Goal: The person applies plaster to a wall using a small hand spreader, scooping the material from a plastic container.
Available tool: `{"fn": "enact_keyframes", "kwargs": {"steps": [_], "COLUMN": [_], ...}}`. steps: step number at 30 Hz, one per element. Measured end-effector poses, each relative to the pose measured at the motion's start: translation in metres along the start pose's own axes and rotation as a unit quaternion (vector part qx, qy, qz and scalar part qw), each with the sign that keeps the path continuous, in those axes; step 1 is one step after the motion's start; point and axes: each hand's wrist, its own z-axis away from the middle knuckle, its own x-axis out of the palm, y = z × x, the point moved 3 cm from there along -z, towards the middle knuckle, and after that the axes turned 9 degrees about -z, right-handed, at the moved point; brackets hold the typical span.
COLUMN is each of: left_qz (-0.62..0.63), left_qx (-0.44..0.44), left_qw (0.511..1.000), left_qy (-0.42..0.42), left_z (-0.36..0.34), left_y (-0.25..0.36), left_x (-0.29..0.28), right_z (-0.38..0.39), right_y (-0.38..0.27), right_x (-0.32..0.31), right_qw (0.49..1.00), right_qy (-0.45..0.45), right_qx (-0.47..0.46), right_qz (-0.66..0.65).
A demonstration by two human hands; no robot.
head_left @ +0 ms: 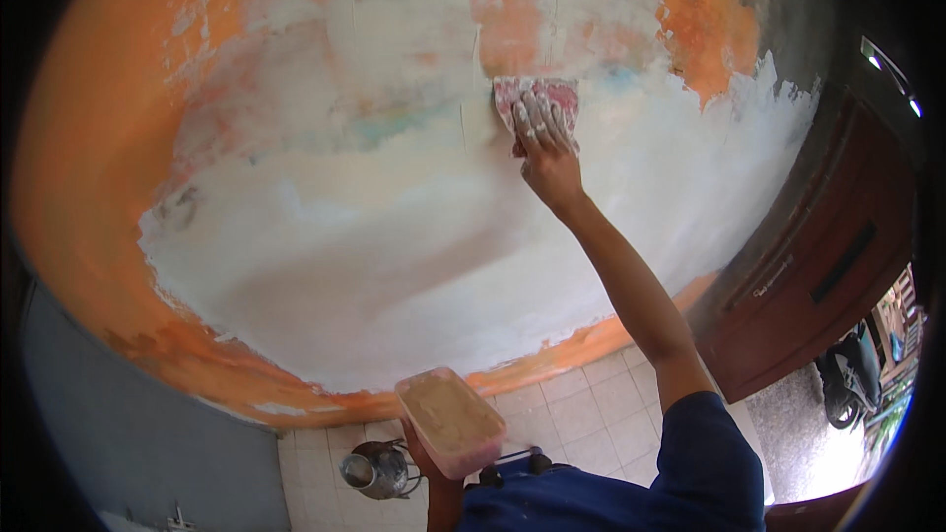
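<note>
My right hand (548, 143), its fingers smeared white, is closed on a wide reddish putty spreader (566, 97). The spreader's blade lies flat against the wall, at the upper edge of a broad white-coated area (345, 227). Above it the wall is patchy, with pink, bluish and orange showing through. Low in front of me, my left hand (420, 455) supports a pink rectangular plastic tub (461, 463) from its left side. Beige putty (448, 412) fills much of the tub. Most of the left fingers are hidden beneath it.
Orange paint (79, 187) borders the coated area. A greyish metal container (361, 470) stands on a dark stand over the tiled floor (596, 404). A grey surface (158, 424) rises at left. To the right are a brown door (828, 256) and a motorcycle (849, 374) outside.
</note>
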Motion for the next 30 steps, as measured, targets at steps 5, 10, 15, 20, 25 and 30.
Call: {"fn": "enact_keyframes", "kwargs": {"steps": [5, 10, 15, 20, 25, 30], "left_qz": [0.07, -0.085, -0.045, 0.02, -0.034, 0.016], "left_qx": [-0.015, -0.06, 0.023, -0.021, -0.012, -0.019], "left_qw": [0.997, 0.985, 0.999, 1.0, 0.999, 1.0], "left_qy": [0.01, 0.137, -0.017, -0.002, -0.034, 0.001], "left_z": [-0.001, 0.003, -0.006, 0.0, -0.002, 0.006], "left_y": [-0.006, -0.002, -0.005, -0.012, -0.021, -0.012], "left_x": [-0.022, -0.037, -0.011, 0.0, -0.02, -0.004], "right_z": [0.063, 0.145, 0.127, 0.007, -0.048, 0.05], "right_y": [0.013, -0.003, -0.028, -0.017, -0.015, -0.035], "right_x": [0.028, 0.02, -0.015, -0.044, -0.014, 0.034], "right_qw": [0.996, 0.988, 0.986, 0.999, 1.0, 0.995], "right_qy": [-0.054, -0.139, -0.15, 0.019, 0.004, -0.081], "right_qx": [0.049, 0.043, 0.014, 0.017, -0.014, -0.006], "right_qz": [-0.058, -0.05, -0.074, -0.022, -0.021, -0.051]}}
